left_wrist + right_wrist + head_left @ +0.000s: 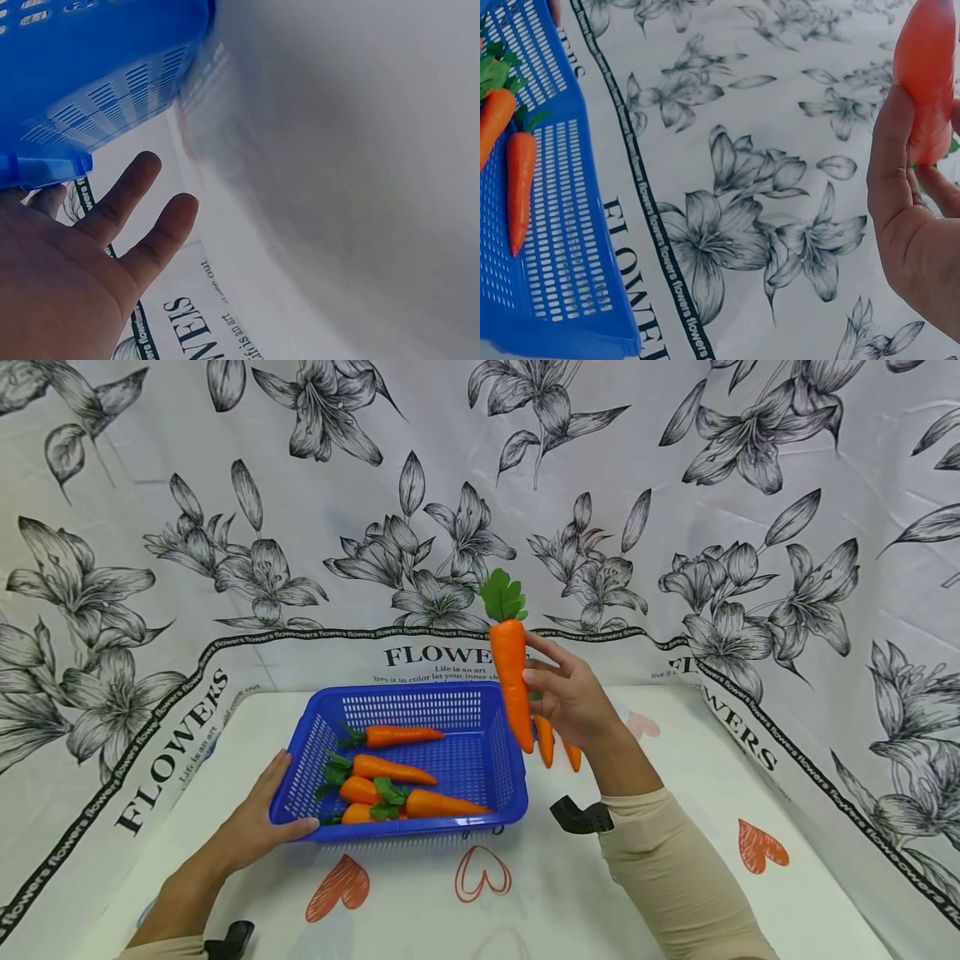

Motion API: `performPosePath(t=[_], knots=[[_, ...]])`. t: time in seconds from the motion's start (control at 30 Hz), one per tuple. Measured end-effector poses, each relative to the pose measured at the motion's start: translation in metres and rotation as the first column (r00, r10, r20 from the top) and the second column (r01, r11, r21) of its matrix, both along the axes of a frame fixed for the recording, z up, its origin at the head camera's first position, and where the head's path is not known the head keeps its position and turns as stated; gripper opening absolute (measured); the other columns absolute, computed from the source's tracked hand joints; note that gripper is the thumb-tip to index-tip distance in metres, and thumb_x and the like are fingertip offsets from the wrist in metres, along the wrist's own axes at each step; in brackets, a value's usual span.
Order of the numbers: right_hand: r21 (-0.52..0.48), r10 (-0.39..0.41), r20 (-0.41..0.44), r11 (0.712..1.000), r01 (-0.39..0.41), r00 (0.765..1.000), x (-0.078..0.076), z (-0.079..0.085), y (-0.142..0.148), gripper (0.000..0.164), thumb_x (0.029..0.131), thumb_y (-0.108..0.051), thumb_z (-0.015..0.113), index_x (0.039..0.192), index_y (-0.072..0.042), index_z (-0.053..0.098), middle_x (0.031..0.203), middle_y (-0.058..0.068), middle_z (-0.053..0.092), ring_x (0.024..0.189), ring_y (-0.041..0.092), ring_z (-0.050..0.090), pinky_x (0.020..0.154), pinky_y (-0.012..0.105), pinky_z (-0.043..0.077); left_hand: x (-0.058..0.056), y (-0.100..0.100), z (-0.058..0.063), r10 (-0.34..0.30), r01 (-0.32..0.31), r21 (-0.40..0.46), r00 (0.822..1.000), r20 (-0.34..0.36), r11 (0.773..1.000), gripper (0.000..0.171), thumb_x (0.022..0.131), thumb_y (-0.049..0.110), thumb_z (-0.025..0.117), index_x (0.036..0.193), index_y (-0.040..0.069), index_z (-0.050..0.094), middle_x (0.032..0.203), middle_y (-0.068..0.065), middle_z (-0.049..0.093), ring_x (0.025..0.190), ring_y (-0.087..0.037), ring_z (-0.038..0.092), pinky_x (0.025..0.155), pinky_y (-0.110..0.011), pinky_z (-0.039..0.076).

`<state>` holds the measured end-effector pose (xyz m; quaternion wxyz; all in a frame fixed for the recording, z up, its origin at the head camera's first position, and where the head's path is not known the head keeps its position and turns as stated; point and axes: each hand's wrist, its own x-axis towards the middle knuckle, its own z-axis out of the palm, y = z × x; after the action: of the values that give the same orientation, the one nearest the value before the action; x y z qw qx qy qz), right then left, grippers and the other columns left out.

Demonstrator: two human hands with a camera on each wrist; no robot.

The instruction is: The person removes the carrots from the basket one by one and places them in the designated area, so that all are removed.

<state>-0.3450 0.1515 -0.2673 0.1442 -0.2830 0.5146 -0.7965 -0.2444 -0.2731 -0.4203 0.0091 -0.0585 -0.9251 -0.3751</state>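
- Orange carrot (511, 672), leafy end up, slightly tilted: your right hand (567, 700) pinches it in the air, by the basket's far right corner in the head view.
- Your left hand (257, 820) touches the blue basket (408, 833) at its near left corner, fingers fairly straight and spread.
- Five carrots (448, 803) visible inside, most toward the near edge.
- More carrots (545, 743) on the tabletop (570, 893), just beyond the basket's right edge, partly hidden behind your right hand.
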Motion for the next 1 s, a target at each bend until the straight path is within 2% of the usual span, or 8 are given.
performPosePath(t=[0.5, 0.8, 1.0], knots=[[-0.021, -0.06, -0.01, 0.998, 0.059, 0.998, -0.007, -0.003, 0.026, 0.05, 0.087, -0.005, 0.05, 0.133, -0.014, 0.035, 0.105, 0.018, 0.048, 0.087, 0.028, 0.053, 0.071, 0.041, 0.048, 0.0, 0.0, -0.001, 0.004, -0.004, -0.002, 1.0, 0.004, 1.0, 0.101, 0.071, 0.037, 0.068, 0.139, 0.025, -0.005, 0.143, -0.002, -0.012, 0.123, -0.044, 0.005, 0.081, -0.069, 0.017], [-0.024, -0.114, -0.004, 0.993, 0.114, 0.993, -0.017, -0.007, 0.047, 0.049, 0.087, -0.003, 0.049, 0.133, -0.012, 0.035, 0.105, 0.018, 0.049, 0.084, 0.027, 0.055, 0.069, 0.04, 0.049, 0.0, 0.001, 0.001, -0.003, 0.003, 0.006, 1.0, -0.002, 1.0, 0.101, 0.071, 0.036, 0.068, 0.14, 0.024, -0.004, 0.144, -0.003, -0.011, 0.124, -0.044, 0.006, 0.082, -0.069, 0.017], [0.008, -0.154, -0.007, 0.988, 0.154, 0.988, -0.024, -0.009, 0.06, 0.05, 0.087, -0.005, 0.05, 0.134, -0.014, 0.034, 0.106, 0.017, 0.048, 0.083, 0.026, 0.054, 0.066, 0.037, 0.049, 0.001, 0.0, 0.0, -0.008, 0.009, 0.011, 1.0, -0.009, 1.0, 0.1, 0.072, 0.035, 0.068, 0.14, 0.024, -0.004, 0.143, -0.003, -0.011, 0.124, -0.043, 0.004, 0.083, -0.068, 0.016]])
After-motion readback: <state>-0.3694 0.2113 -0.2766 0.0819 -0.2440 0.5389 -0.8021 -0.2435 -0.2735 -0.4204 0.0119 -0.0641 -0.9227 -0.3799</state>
